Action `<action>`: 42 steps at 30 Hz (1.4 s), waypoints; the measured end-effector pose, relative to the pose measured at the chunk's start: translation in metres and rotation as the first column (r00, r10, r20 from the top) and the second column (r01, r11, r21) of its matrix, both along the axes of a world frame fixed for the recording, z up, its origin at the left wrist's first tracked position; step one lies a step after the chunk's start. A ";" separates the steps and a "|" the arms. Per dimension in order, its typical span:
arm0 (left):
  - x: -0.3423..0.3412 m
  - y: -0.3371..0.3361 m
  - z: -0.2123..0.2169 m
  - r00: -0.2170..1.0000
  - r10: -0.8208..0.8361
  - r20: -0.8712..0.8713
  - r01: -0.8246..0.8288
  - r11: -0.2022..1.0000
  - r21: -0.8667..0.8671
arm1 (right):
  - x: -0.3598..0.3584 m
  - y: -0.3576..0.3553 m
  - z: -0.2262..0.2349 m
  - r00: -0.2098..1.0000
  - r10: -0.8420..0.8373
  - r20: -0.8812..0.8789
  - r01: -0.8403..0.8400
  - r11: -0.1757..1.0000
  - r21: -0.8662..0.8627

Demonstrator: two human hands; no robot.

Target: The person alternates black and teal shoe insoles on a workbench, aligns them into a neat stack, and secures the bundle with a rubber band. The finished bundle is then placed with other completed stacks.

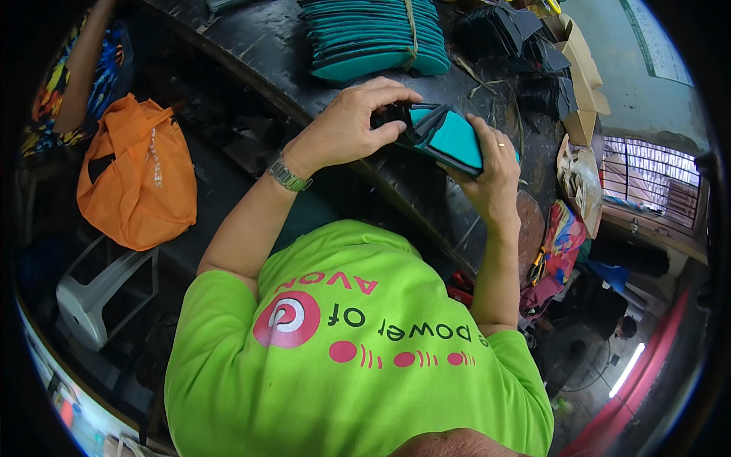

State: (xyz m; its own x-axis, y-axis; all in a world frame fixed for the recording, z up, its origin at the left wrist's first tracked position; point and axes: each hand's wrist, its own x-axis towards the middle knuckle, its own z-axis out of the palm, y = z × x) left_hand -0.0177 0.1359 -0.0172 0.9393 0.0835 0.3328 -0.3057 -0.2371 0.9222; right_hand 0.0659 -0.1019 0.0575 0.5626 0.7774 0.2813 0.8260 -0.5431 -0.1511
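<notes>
Hands (350, 124) (495, 169) half-curled around teal-black stack (457, 142)

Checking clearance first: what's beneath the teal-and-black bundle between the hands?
Dark tabletop shows just past the near edge of the teal-and-black bundle. What lies directly beneath is covered by the bundle and right hand.

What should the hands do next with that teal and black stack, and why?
Perhaps the left hand should gently straighten its end of the teal-and-black stack, because black pieces there look tilted and uneven, while the right hand holds the other end.
</notes>
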 end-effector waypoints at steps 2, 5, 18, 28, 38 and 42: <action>0.001 0.000 0.000 1.000 -0.001 -0.005 0.000 0.999 -0.052 | -0.001 0.000 0.000 1.000 0.001 0.023 -0.001 1.000 -0.008; 0.001 -0.001 -0.001 0.999 0.027 0.029 -0.025 0.998 -0.064 | -0.001 0.000 -0.001 1.000 -0.007 0.030 0.008 1.000 -0.013; 0.006 -0.004 0.002 0.997 0.001 -0.080 -0.010 0.993 -0.119 | -0.004 0.001 -0.003 0.999 0.000 0.045 -0.001 1.000 0.017; 0.014 -0.002 0.018 0.999 0.054 -0.005 -0.054 0.996 0.066 | -0.006 0.002 0.002 0.999 0.003 0.038 -0.004 1.000 0.030; 0.019 -0.025 0.025 0.984 0.121 0.131 -0.129 0.990 0.051 | -0.003 -0.001 0.002 0.999 0.000 -0.033 0.005 0.988 0.156; 0.020 -0.027 0.023 0.989 0.108 0.096 -0.112 0.993 0.039 | -0.001 -0.003 0.001 0.997 0.003 -0.081 0.012 0.983 0.183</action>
State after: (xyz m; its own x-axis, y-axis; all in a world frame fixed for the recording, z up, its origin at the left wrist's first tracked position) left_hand 0.0026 0.1092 0.0057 0.8896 0.1682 0.4247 -0.3601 -0.3137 0.8786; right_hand 0.0653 -0.1052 0.0587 0.5926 0.7143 0.3723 0.8047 -0.5040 -0.3138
